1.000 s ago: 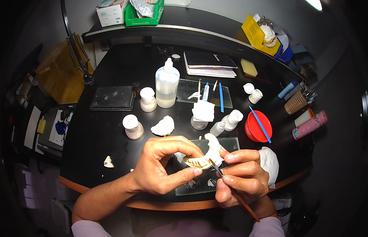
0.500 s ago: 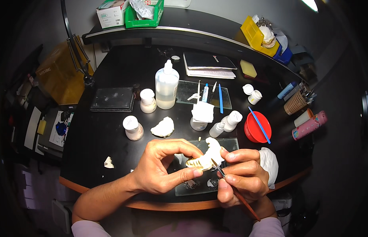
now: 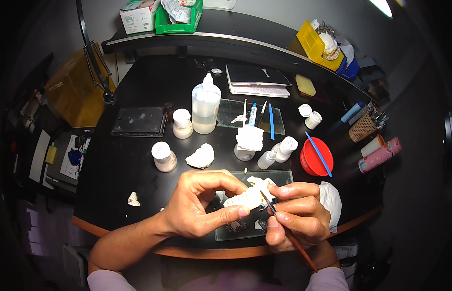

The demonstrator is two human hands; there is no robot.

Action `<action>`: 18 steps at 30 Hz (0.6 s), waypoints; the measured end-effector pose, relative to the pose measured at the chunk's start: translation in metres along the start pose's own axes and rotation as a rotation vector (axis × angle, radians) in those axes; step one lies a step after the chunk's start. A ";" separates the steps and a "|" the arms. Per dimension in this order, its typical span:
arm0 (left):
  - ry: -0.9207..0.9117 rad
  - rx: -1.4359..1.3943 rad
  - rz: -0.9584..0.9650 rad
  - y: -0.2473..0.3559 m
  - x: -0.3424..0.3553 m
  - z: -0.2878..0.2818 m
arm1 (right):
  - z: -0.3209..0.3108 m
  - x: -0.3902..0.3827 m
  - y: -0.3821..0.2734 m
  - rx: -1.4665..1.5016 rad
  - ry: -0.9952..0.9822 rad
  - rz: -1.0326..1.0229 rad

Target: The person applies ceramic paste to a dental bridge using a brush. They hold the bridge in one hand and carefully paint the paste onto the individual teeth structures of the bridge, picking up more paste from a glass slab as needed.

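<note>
A cream-white dental cast [image 3: 245, 198] with a row of teeth is held above the glass slab [image 3: 283, 177]. My left hand [image 3: 197, 206] pinches its left end between thumb and fingers. In my right hand [image 3: 303, 213] is a slim paintbrush [image 3: 300, 250] with a brown handle, gripped like a pen. The brush's dark pointed tip touches, or nearly touches, the right part of the cast. Fingers of the right hand also rest by the cast's right edge. Small white smears lie on the slab beneath.
Beyond my hands stand a large clear bottle [image 3: 205, 109], white-capped jars [image 3: 164, 157] and small white bottles [image 3: 285, 148]. A red bowl [image 3: 311, 167] carries a blue stick. A white plaster piece [image 3: 200, 156] lies left of centre, white tissue [image 3: 330, 203] by my right hand.
The cast has tilted in my left hand: its upper part sits lower and its tooth row faces up more. The brush has shifted slightly with it.
</note>
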State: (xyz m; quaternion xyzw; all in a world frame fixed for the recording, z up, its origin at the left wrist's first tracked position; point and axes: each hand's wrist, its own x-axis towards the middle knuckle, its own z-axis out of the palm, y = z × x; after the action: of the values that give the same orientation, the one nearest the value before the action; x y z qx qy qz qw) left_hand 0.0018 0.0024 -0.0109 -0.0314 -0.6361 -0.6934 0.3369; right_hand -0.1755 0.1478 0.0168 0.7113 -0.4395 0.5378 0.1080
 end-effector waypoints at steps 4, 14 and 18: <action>0.003 -0.021 -0.045 0.005 0.000 0.001 | 0.000 0.001 0.001 -0.009 -0.006 -0.001; 0.031 0.043 -0.011 0.001 0.001 0.000 | 0.004 -0.001 0.001 0.056 0.017 0.030; 0.012 0.096 0.016 0.000 0.001 -0.002 | 0.004 -0.001 0.000 0.078 0.006 0.034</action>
State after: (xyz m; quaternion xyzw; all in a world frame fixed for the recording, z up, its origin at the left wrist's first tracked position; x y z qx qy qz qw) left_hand 0.0015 0.0004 -0.0102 -0.0158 -0.6664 -0.6596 0.3474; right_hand -0.1733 0.1457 0.0146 0.7059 -0.4298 0.5584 0.0723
